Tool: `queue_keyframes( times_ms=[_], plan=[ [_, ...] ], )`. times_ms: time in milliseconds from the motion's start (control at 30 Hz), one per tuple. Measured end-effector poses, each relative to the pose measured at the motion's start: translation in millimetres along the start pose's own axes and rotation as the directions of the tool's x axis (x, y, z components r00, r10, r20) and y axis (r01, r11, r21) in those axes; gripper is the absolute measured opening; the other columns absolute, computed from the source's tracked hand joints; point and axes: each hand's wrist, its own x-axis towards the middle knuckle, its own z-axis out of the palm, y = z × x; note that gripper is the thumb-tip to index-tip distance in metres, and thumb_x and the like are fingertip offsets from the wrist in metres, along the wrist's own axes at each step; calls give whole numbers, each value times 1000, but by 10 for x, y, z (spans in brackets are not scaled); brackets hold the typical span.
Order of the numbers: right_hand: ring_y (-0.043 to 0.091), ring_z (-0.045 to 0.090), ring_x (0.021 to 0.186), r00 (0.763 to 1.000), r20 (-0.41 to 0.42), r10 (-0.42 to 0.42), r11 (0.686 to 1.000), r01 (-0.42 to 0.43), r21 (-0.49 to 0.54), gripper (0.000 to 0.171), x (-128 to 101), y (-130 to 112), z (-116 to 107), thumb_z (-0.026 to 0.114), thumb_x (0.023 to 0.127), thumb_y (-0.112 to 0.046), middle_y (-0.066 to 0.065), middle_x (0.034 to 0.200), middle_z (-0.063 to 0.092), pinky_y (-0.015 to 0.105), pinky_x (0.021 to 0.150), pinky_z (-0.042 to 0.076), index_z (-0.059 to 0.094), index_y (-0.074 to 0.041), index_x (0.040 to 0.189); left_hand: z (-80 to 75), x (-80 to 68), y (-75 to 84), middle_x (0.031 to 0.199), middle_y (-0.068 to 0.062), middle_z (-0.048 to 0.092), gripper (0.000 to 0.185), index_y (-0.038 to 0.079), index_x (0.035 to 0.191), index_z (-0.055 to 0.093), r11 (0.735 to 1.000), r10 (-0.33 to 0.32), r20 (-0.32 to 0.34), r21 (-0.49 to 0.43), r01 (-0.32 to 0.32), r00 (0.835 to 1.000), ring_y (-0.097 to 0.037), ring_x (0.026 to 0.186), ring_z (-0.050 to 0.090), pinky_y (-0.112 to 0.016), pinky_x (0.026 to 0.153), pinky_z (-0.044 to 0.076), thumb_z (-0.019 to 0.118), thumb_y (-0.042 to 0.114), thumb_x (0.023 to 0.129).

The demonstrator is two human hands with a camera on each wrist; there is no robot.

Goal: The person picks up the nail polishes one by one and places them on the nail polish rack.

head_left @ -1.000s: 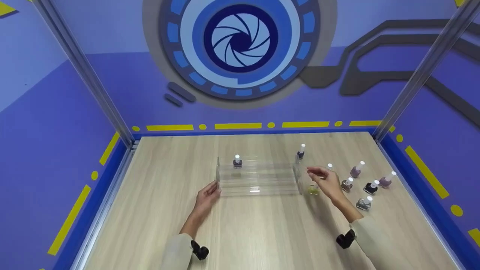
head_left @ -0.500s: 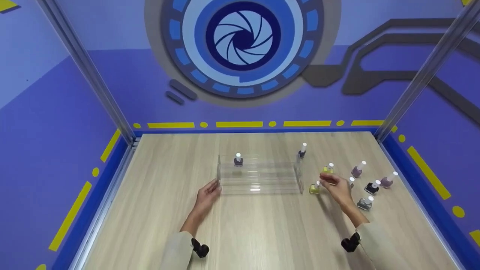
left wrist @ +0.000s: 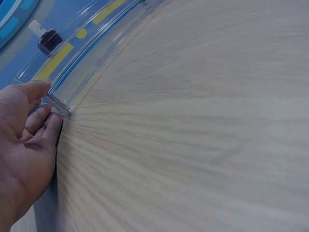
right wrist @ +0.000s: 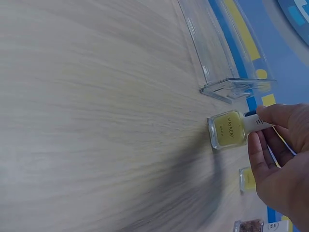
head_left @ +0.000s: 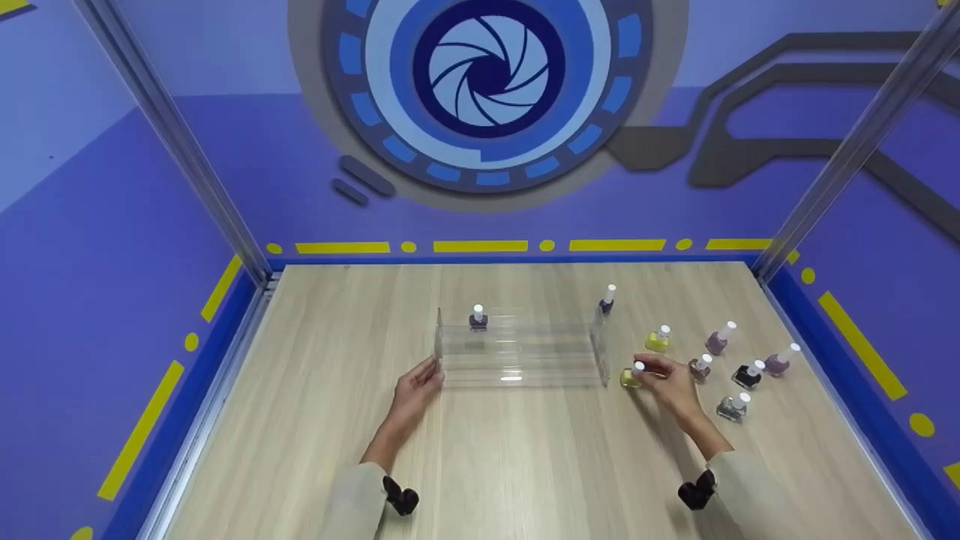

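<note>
A clear, tiered display rack stands mid-table, with one dark purple nail polish bottle on its upper tier at the left. At the rack's left end panel, my left hand rests its relaxed fingers and thumb; the thumb tip lies against the panel in the left wrist view. Just off the rack's right end, my right hand pinches the white cap of a yellow nail polish bottle between thumb and fingers. That bottle is upright on the wood, its label facing the right wrist camera.
Behind the rack's right end stands another dark purple bottle. Right of my right hand are a second yellow bottle, a brown glitter bottle, mauve bottles, a black bottle and a silver glitter bottle. Blue walls enclose the table.
My right hand has moved from beside the rack's right end, back to the right and down onto the nearer yellow bottle's cap. The left hand stays at the rack's left end.
</note>
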Motion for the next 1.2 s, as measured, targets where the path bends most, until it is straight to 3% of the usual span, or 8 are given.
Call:
queue_keyframes(
  times_ms=[633, 1200],
  plan=[
    [-4, 65, 96, 1000, -24, 10, 1000, -11, -26, 33, -81, 52, -1, 72, 94, -6, 27, 128, 68, 7, 83, 52, 67, 6, 125, 2, -8, -16, 161, -17, 42, 54, 6, 155, 41, 1000, -3, -15, 21, 4, 1000, -33, 151, 37, -45, 124, 35, 57, 17, 105],
    [-9, 63, 90, 999, -53, -6, 1000, 5, -27, 33, -65, -90, -115, 73, 92, 0, 31, 125, 68, 6, 80, 52, 67, 11, 122, 22, -8, 10, 162, -22, 38, 57, 1, 156, 36, 999, 29, -8, 16, -29, 1000, -36, 152, 35, -41, 121, 39, 57, 16, 105]
  ],
)
